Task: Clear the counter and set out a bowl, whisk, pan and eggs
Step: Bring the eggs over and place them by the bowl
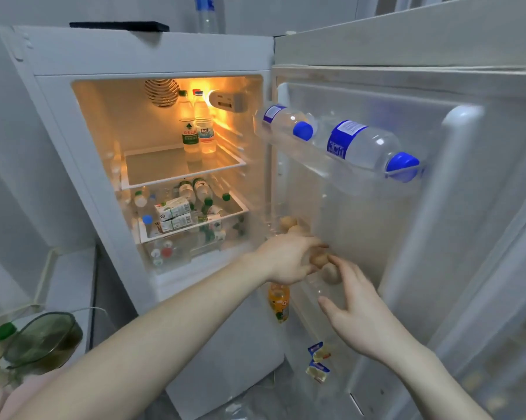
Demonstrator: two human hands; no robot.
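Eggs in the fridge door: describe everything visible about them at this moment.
The eggs are pale brown, smooth-shelled and look whole. Two sit in the clear door shelf; the left hand holds another, its fingers curled round it; the right hand reaches for a fourth, partly hidden. Motion blur hides finer detail.
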